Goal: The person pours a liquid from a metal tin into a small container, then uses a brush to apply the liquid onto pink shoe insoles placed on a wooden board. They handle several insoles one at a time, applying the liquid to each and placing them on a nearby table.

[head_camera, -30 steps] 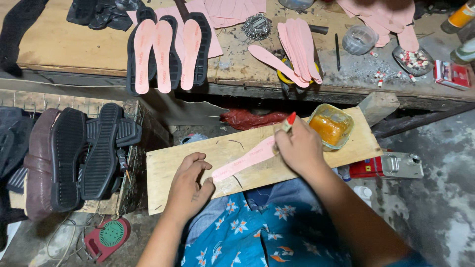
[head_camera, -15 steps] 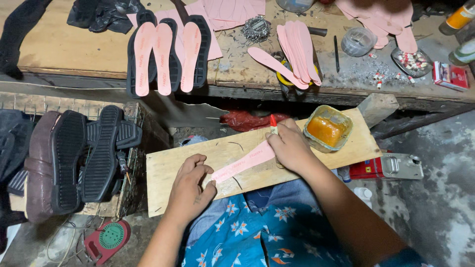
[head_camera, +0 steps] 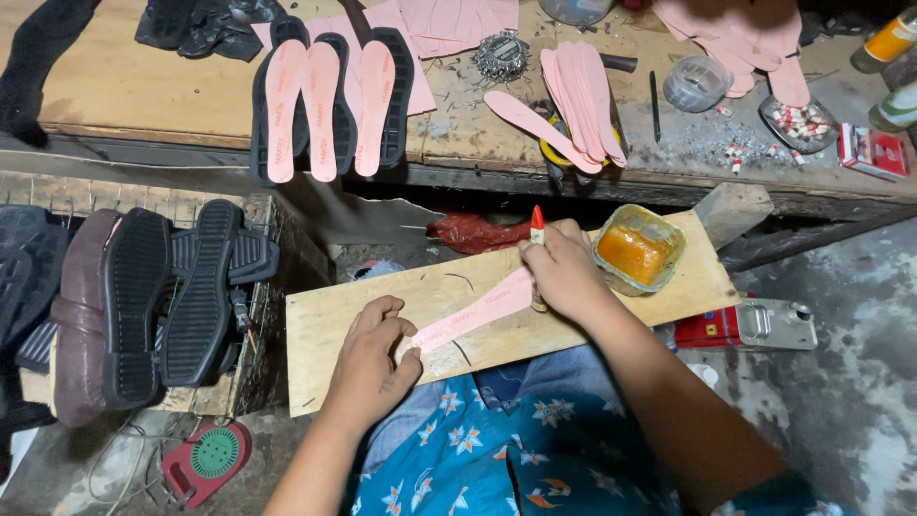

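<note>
I see a pink insole lying flat on the wooden board across my lap. My left hand presses its near end down, fingers loosely curled. My right hand is clamped on a red-tipped brush at the insole's far end, just beside the glue tub.

A board lies across the person's lap, with an insole strip on it running from the left hand up to the right hand. A tub of glue sits on the board just right of the right hand. Behind the board stands the worktop, carrying soles at its left and a fan of insoles at its right, while shoes lie left of the board
</note>
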A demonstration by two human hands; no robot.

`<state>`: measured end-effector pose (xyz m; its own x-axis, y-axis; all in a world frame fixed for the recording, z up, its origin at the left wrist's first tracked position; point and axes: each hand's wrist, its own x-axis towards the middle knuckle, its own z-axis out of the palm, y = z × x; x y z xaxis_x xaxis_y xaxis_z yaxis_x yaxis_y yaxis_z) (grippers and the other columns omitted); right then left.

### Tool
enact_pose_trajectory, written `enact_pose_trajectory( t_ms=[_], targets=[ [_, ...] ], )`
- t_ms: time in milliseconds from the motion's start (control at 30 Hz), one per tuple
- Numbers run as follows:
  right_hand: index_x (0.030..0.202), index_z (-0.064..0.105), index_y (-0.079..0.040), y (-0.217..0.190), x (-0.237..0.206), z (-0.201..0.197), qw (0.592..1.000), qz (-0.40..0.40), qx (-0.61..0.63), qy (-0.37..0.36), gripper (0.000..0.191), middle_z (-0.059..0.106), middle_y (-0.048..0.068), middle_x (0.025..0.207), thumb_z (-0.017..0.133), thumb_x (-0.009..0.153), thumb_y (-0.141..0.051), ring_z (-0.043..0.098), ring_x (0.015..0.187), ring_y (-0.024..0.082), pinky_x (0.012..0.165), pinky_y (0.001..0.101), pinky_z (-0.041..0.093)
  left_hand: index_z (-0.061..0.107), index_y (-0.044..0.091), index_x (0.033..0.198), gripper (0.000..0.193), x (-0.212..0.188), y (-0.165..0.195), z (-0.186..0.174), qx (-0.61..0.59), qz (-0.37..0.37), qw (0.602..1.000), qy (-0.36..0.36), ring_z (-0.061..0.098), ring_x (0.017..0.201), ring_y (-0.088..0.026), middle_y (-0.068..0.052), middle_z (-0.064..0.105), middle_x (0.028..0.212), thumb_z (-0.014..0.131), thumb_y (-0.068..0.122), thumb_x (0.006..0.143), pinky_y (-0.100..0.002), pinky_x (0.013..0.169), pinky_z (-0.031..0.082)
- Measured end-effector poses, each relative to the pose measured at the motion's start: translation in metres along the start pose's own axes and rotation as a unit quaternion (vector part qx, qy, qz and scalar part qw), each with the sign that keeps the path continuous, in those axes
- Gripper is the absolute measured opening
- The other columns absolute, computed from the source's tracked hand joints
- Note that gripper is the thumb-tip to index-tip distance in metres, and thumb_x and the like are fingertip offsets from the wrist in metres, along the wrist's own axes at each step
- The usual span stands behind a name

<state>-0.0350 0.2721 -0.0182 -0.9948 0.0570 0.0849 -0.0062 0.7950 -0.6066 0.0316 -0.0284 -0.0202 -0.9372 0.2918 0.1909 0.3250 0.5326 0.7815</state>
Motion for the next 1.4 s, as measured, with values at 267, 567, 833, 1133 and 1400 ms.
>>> enact_pose_trajectory(
  t_ms=[267,567,833,1133,1400],
  targets=[
    [0.090,0.060,-0.001,-0.010,0.004,-0.034,0.966,0.067,0.247,-0.019,0.025,0.054,0.009,0.098,0.057,0.097,-0.025,0.056,0.092,0.022,0.081,0.0354,0.045,0.068,0.001,0.095,0.028,0.004,0.004,0.001,0.005,0.006,1.000,-0.006,0.058,0.118,-0.041,-0.022,0.058,0.130,0.075,0.012,0.070,-0.044,0.100,0.046],
    [0.093,0.066,-0.001,0.000,-0.016,-0.045,0.918,0.111,0.364,-0.111,0.026,0.068,0.007,0.087,0.053,0.099,-0.023,0.063,0.079,0.015,0.074,0.0313,0.050,0.067,0.002,0.094,0.030,0.003,0.012,0.004,0.039,-0.013,0.999,-0.004,0.056,0.117,-0.041,-0.022,0.056,0.131,0.079,0.015,0.070,-0.046,0.099,0.044],
    [0.103,0.067,0.004,0.045,-0.047,-0.089,0.899,0.107,0.425,-0.011,0.027,0.069,0.013,0.097,0.052,0.102,-0.019,0.067,0.088,0.021,0.083,0.0352,0.053,0.065,0.005,0.090,0.018,-0.001,0.021,0.010,0.056,-0.067,0.996,0.003,0.064,0.096,-0.036,-0.012,0.069,0.095,0.068,0.006,0.073,-0.045,0.090,0.047],
    [0.106,0.062,0.008,0.117,-0.067,-0.135,0.835,0.147,0.514,0.133,0.026,0.068,0.020,0.104,0.052,0.113,-0.015,0.061,0.085,0.021,0.080,0.0340,0.049,0.068,0.001,0.092,0.011,0.003,-0.018,0.022,-0.369,-0.259,0.891,0.060,0.063,0.068,-0.011,-0.006,0.069,0.078,0.060,-0.003,0.085,-0.024,0.062,0.050],
    [0.109,0.062,0.007,0.135,-0.086,-0.120,0.817,0.186,0.527,0.141,0.025,0.069,0.020,0.105,0.051,0.107,-0.015,0.067,0.087,0.024,0.081,0.0358,0.053,0.061,0.003,0.100,0.014,0.060,-0.010,0.021,-0.638,-0.344,0.669,0.161,0.062,0.074,-0.016,-0.010,0.067,0.086,0.055,-0.004,0.090,-0.026,0.064,0.050]
  ],
)
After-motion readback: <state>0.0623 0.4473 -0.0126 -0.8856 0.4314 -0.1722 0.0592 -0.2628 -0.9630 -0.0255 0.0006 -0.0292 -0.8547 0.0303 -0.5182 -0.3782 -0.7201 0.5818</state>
